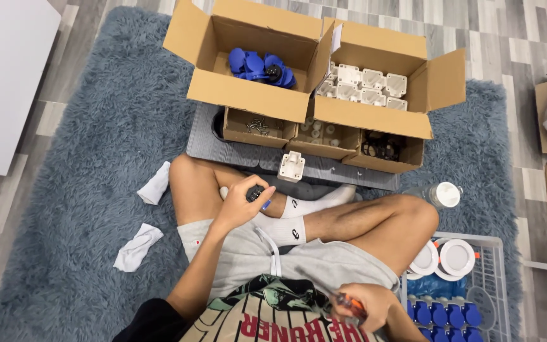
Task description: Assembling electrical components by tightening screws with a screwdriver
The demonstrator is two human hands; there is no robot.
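Basket (498,278) part full; left hand (240,204) grips a blue part (257,196), right hand (367,306) a screwdriver (348,304); boxes (375,85) hold more.

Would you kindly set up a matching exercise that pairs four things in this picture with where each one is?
Things:
1. blue parts
2. white housings
3. orange-handled tool
4. single white housing

Places:
A. in the right hand
B. on the grey board, in front of the small boxes
C. in the left large cardboard box
D. in the right large cardboard box

Pairs: 1-C, 2-D, 3-A, 4-B
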